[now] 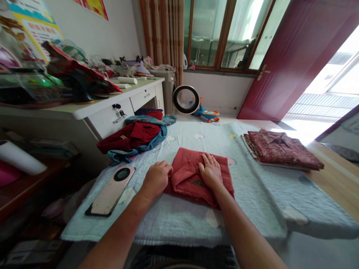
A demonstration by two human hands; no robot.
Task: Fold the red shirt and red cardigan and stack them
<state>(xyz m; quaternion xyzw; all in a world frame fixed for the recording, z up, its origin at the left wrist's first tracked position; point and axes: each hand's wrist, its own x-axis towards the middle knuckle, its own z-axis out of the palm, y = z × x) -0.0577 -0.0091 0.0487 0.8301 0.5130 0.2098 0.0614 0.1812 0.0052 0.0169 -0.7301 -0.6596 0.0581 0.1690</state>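
Pale blue cover point(182, 226) was spread under the work; white desk point(106, 117) stood back left, dark red door point(286, 48) back right. Folded red garment point(189, 177) lay mid-cover. Right hand point(210, 171) rested flat on it, fingers extended. Left hand point(157, 179) was curled at its left edge; couldn't tell if fabric was pinched. Phone point(110, 192) lay near cover's left edge, patterned clothes stack point(283, 151) far right.
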